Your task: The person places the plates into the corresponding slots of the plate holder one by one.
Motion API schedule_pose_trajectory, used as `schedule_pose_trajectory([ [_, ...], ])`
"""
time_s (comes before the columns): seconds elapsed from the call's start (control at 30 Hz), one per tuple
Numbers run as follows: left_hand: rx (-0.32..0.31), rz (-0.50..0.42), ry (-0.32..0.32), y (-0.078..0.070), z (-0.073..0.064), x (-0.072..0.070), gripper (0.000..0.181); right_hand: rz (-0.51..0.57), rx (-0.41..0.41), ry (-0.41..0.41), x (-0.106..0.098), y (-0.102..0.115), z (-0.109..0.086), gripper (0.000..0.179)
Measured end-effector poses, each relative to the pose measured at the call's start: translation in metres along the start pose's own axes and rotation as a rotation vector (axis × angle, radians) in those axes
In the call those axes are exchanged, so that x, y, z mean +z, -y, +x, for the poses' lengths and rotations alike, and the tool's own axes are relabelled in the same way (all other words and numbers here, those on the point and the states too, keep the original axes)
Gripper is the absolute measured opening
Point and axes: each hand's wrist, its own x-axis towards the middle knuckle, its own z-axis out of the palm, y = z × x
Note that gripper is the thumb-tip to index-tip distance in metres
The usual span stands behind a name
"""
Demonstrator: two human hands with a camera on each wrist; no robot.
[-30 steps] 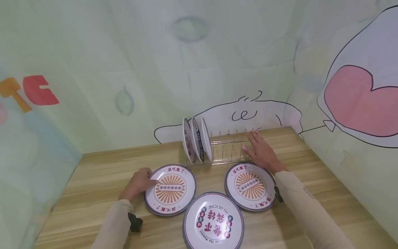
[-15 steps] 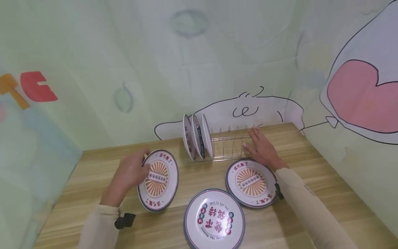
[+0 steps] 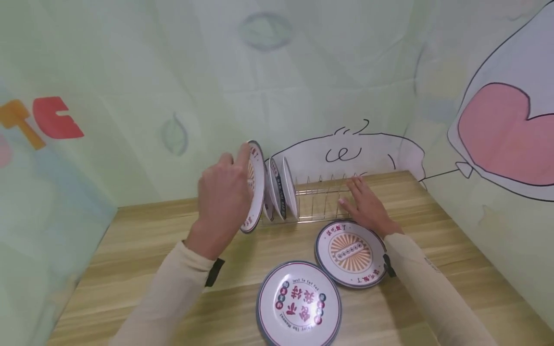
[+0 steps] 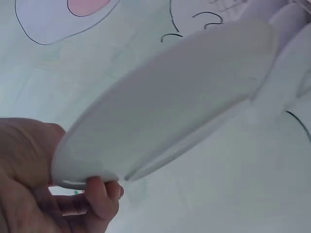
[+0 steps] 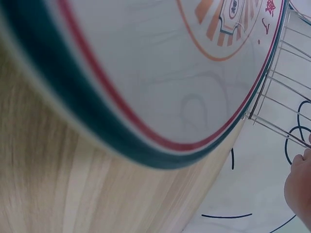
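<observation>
My left hand (image 3: 225,197) grips a white plate (image 3: 258,190) by its edge, tilted nearly upright, at the left end of the wire dish rack (image 3: 311,219). The plate has an orange sunburst and red lettering; its plain underside faces the left wrist view, where fingers (image 4: 103,196) curl over the rim. Behind it, three plates (image 3: 290,187) stand on edge in the rack's left slots, the leftmost partly hidden. My right hand (image 3: 368,209) rests at the rack's right end, fingers extended and thumb apart.
Below the right hand lies another sunburst plate (image 3: 350,252), flat on the wooden table (image 3: 143,254). A plate with red and teal lettering (image 3: 298,305) lies nearer the front. A cartoon-printed curtain (image 3: 186,96) rises behind the rack.
My left hand has picked up the sunburst plate from the table's left, turned it on edge and carried it up and right to the rack. The right hand stays at the rack.
</observation>
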Motion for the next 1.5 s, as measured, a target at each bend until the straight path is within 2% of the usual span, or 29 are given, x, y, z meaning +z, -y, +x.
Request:
schedule_pose_trajectory([
  [0.17, 0.004, 0.000, -0.013, -0.033, 0.026, -0.012, 0.050, 0.010, 0.002, 0.016, -0.003, 0.002, 0.001, 0.071],
  [0.27, 0.005, 0.010, 0.010, -0.049, 0.042, -0.011, 0.046, -0.003, 0.002, 0.011, -0.005, 0.001, 0.003, 0.071],
  [0.37, 0.005, 0.028, 0.030, -0.062, 0.057, 0.002, 0.041, 0.001, 0.012, 0.017, -0.006, 0.002, 0.002, 0.071],
  [0.47, 0.015, 0.053, 0.058, -0.074, 0.069, 0.021, 0.039, 0.012, 0.021, 0.028, -0.006, 0.002, 0.000, 0.072],
  [0.67, 0.061, 0.120, 0.082, -0.091, 0.085, 0.060, 0.042, 0.006, 0.014, 0.007, -0.003, -0.001, -0.001, 0.071],
  [0.87, 0.091, 0.182, 0.084, -0.099, 0.094, 0.091, 0.048, 0.011, 0.000, -0.012, -0.004, 0.000, -0.002, 0.070],
  [1.0, 0.098, 0.240, 0.110, -0.099, 0.095, 0.106, 0.047, 0.027, -0.002, -0.009, -0.005, 0.004, -0.004, 0.071],
  [1.2, 0.072, 0.294, 0.149, -0.096, 0.095, 0.118, 0.041, 0.011, 0.002, -0.006, -0.008, 0.006, -0.003, 0.071],
  [1.5, 0.050, 0.258, 0.179, -0.093, 0.089, 0.136, 0.030, -0.001, 0.015, 0.000, -0.006, 0.005, -0.005, 0.072],
])
